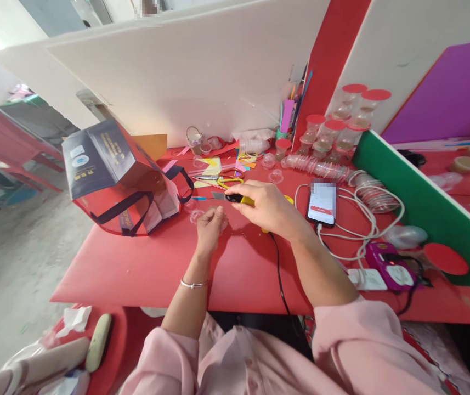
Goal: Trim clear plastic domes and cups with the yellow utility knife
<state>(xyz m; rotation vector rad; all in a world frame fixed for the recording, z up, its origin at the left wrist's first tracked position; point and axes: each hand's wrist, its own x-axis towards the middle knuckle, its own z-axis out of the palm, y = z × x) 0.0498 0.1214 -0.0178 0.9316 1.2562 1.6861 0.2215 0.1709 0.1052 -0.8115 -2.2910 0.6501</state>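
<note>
Yellow-and-black utility knife (235, 197) clamped in right hand (265, 207), long axis left-right, blade pointing left, left hand (210, 227) curled closed, contents unclear, yellow-handled scissors (220, 178) beyond, navy-and-red bag (113, 204) left

I can read no words or numbers for certain: the gold lettering (111, 151) on the navy panel of my carry bag (90, 164) is too small to read, and my smartphone (316, 202) screen's print is blurred.

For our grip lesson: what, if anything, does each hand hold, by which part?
The right hand holds a yellow-and-black cutter by its handle. The left hand seems to pinch clear plastic; which part is hidden.
</note>
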